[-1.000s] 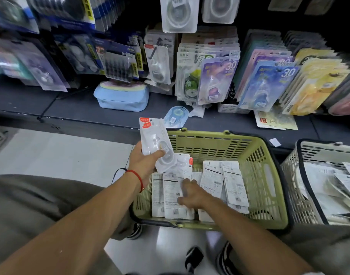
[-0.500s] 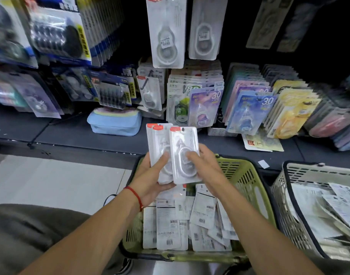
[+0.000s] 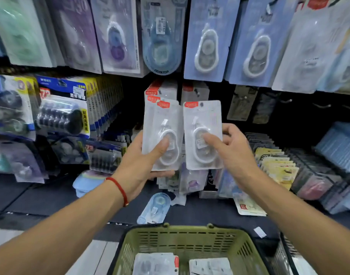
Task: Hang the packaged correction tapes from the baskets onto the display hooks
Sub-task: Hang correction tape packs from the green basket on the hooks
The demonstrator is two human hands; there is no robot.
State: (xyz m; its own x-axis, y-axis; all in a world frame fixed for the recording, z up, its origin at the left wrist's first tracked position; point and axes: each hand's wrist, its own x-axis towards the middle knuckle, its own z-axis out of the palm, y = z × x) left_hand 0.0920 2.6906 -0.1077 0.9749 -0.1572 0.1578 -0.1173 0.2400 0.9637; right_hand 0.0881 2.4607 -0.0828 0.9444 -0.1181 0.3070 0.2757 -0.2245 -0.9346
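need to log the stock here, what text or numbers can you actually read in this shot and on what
"72" on the red tag of the blue pack at left.
"30", faint, on the purple pack at top left.
Red tags on the packs in the left hand and right hand: too blurred to read.
Basket labels: too small to read.

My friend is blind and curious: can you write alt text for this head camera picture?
A person's left hand holds a small stack of packaged correction tapes and the right hand a single pack, both raised towards a wall of hanging stationery. A green basket with more packs sits below.
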